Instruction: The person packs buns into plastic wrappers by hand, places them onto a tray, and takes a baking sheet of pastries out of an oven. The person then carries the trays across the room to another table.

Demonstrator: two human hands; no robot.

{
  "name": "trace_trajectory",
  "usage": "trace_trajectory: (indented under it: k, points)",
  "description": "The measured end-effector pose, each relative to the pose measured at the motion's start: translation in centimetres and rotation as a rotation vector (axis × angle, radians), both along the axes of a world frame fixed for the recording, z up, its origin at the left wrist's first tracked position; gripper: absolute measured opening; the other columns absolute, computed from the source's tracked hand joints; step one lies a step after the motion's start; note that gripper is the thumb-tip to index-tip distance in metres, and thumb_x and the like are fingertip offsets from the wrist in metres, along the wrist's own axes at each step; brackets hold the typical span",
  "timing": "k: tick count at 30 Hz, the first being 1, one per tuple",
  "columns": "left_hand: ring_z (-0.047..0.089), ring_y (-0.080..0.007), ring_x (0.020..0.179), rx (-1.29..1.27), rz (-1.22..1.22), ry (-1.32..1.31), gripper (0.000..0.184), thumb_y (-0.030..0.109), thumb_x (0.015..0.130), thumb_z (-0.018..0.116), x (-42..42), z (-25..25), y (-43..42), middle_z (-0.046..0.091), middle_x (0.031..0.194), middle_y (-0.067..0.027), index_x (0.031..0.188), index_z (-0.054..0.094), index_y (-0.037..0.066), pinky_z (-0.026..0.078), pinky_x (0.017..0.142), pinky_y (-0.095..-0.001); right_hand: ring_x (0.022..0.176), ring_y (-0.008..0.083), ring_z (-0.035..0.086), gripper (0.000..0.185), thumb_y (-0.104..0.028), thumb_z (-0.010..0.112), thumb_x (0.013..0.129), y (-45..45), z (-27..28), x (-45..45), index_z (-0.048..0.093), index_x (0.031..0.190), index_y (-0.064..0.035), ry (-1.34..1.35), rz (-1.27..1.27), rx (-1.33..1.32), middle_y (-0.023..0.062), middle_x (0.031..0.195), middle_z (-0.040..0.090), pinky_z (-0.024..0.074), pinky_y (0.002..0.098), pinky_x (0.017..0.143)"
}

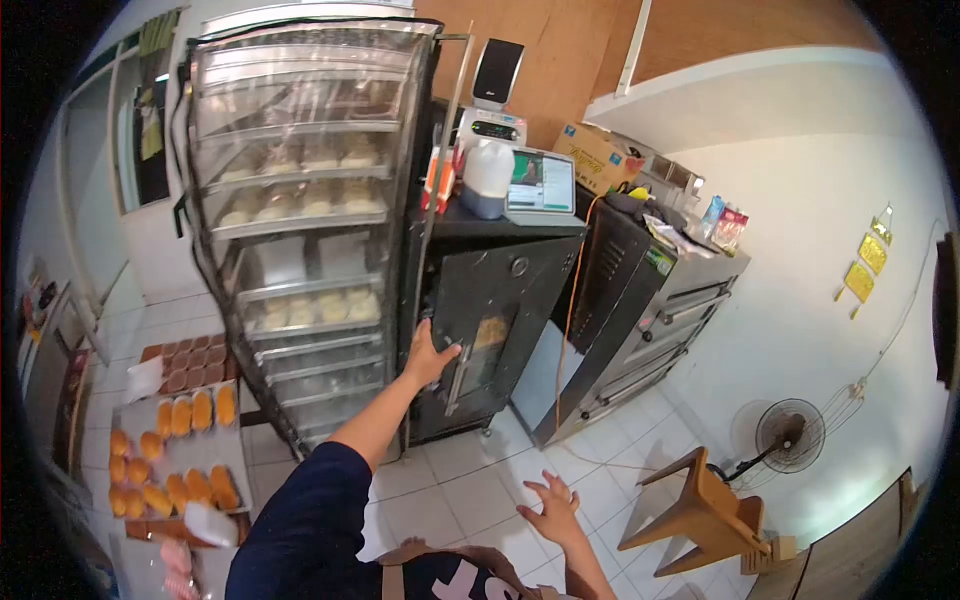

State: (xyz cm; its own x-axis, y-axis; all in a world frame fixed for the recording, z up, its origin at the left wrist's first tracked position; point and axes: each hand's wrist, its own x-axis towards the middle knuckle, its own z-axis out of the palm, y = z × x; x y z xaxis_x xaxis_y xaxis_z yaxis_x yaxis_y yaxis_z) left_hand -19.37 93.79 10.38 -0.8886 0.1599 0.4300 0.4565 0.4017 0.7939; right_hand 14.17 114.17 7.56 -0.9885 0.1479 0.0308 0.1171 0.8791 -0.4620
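My left hand [430, 358] reaches forward to the left edge of a dark metal cabinet [470, 275]. Its thumb and fingers are spread, with the thumb close to the door's bar handle [457, 385]. Whether the fingertips press on the door edge is hard to make out. Through the cabinet's small window, something golden brown [491, 332] shows. Low over the tiled floor, my right hand [552, 510] is held out with its fingers apart and nothing in them. Left of the cabinet stands a tall rack [300, 225] under a clear plastic cover, holding trays of pale dough pieces [300, 205].
A laptop [541, 185] and a plastic jug [487, 180] stand on the cabinet. To its right is a deck oven [640, 320], with an orange cord [568, 330] hanging beside it. A brown stool [700, 520] and a fan [790, 437] are at right; baked buns [200, 410] lie on a tray at left.
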Motion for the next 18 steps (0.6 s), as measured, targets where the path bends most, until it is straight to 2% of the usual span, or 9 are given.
trace_trajectory:
  k: [3, 4, 8, 9, 11, 14, 15, 17, 18]
  points:
    - [0.025, -0.0375, 0.127, 0.189, 0.062, -0.043, 0.093, 0.045, 0.072, 0.067, -7.3, -0.5, 3.8, 0.026, 0.136, -0.0251, 0.135, 0.018, -0.004, 0.025, 0.103, -0.0403, 0.129, 0.0355, 0.023, 0.049, -0.039, 0.067, 0.072, 2.1, 0.4, -3.9, 0.053, 0.117, -0.0234, 0.058, -0.034, -0.108, 0.0145, 0.136, 0.034, 0.0107, 0.0599, 0.098]
    - [0.031, -0.0380, 0.122, 0.284, 0.125, -0.046, 0.089, 0.044, 0.073, 0.067, -7.6, -0.3, 5.1, 0.033, 0.131, -0.0242, 0.133, 0.022, -0.004, 0.026, 0.101, -0.0424, 0.126, 0.0342, 0.030, 0.048, -0.037, 0.065, 0.074, 2.3, 1.9, -4.9, 0.053, 0.117, -0.0196, 0.061, -0.075, -0.077, 0.0151, 0.134, 0.038, 0.0192, 0.0520, 0.099]
    - [0.038, -0.0360, 0.113, 0.314, 0.166, -0.047, 0.081, 0.042, 0.073, 0.068, -2.5, -0.7, 7.5, 0.041, 0.118, -0.0219, 0.127, 0.029, -0.004, 0.029, 0.098, -0.0412, 0.120, 0.0272, 0.039, 0.044, -0.034, 0.062, 0.078, 5.8, 1.5, -9.2, 0.052, 0.116, -0.0146, 0.262, -0.082, -0.451, 0.0143, 0.127, 0.045, 0.0296, 0.0381, 0.097]
    - [0.040, -0.0349, 0.110, 0.313, 0.102, -0.055, 0.079, 0.041, 0.073, 0.068, 0.5, -0.7, 7.8, 0.042, 0.114, -0.0212, 0.125, 0.030, -0.004, 0.030, 0.097, -0.0399, 0.119, 0.0254, 0.040, 0.044, -0.034, 0.061, 0.079, 6.2, 1.8, -10.1, 0.052, 0.117, -0.0126, 0.274, -0.082, -0.515, 0.0136, 0.125, 0.047, 0.0309, 0.0355, 0.096]
    - [0.041, -0.0315, 0.112, 0.405, -0.301, -0.046, 0.068, 0.037, 0.076, 0.067, 4.3, -2.0, 8.1, 0.044, 0.115, -0.0196, 0.124, 0.036, 0.000, 0.032, 0.095, -0.0376, 0.117, 0.0224, 0.041, 0.045, -0.035, 0.057, 0.082, 7.1, 2.5, -11.8, 0.049, 0.119, -0.0090, 0.321, -0.094, -0.668, 0.0121, 0.123, 0.048, 0.0319, 0.0334, 0.096]
    - [0.044, -0.0285, 0.110, 0.110, -0.689, -0.089, 0.055, 0.033, 0.078, 0.065, 5.1, -3.8, 8.3, 0.047, 0.113, -0.0162, 0.120, 0.043, 0.005, 0.034, 0.094, -0.0361, 0.119, 0.0211, 0.039, 0.054, -0.041, 0.049, 0.087, 8.8, 3.8, -15.3, 0.042, 0.124, -0.0033, 0.493, -0.116, -0.979, 0.0107, 0.127, 0.044, 0.0297, 0.0348, 0.098]
    - [0.045, -0.0278, 0.110, 0.051, -0.629, -0.105, 0.052, 0.032, 0.079, 0.065, 4.5, -5.0, 8.5, 0.048, 0.113, -0.0154, 0.118, 0.045, 0.006, 0.035, 0.093, -0.0357, 0.120, 0.0225, 0.037, 0.059, -0.045, 0.046, 0.088, 9.7, 3.8, -16.3, 0.038, 0.127, -0.0009, 0.599, -0.104, -1.107, 0.0107, 0.130, 0.042, 0.0282, 0.0355, 0.099]
    - [0.046, -0.0264, 0.110, -0.059, -0.510, -0.122, 0.046, 0.030, 0.079, 0.066, 1.3, -8.4, 9.7, 0.049, 0.114, -0.0138, 0.115, 0.048, 0.007, 0.036, 0.093, -0.0348, 0.122, 0.0251, 0.035, 0.065, -0.050, 0.043, 0.088, 14.4, 0.4, -18.2, 0.034, 0.129, -0.0014, 0.726, -0.209, -1.254, 0.0116, 0.134, 0.037, 0.0243, 0.0371, 0.102]
    - [0.047, -0.0260, 0.108, -0.053, -0.402, -0.228, 0.045, 0.027, 0.078, 0.067, -0.3, -10.0, 9.8, 0.051, 0.114, -0.0146, 0.114, 0.048, 0.007, 0.038, 0.091, -0.0341, 0.123, 0.0257, 0.034, 0.066, -0.050, 0.042, 0.088, 16.6, 0.0, -18.4, 0.033, 0.130, -0.0004, 0.853, -0.334, -1.370, 0.0115, 0.135, 0.037, 0.0228, 0.0371, 0.103]
